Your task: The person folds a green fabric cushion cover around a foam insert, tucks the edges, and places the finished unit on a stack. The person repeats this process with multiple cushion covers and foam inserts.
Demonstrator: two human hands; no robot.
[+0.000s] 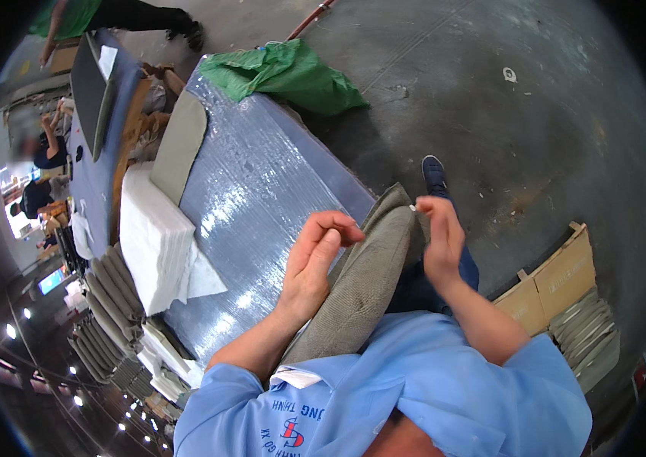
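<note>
A grey-green woven fabric cushion (365,282) leans upright against my body, its narrow end pointing away from me. My left hand (314,263) is beside its left edge, fingers curled toward the thumb; whether cloth is caught between them is hidden. At the far right corner of the cushion is my right hand (442,240), its thumb and fingers drawn together. A tiny white bit (413,207) shows at those fingertips, too small to name.
A table wrapped in shiny plastic film (254,190) stands ahead-left. On it lie a green sack (285,72), a flat grey-green piece (182,145) and a stack of white padding (157,236). Stacked cushions (113,282) stand left; a cardboard box (551,278) with more is at right. Other people work far left.
</note>
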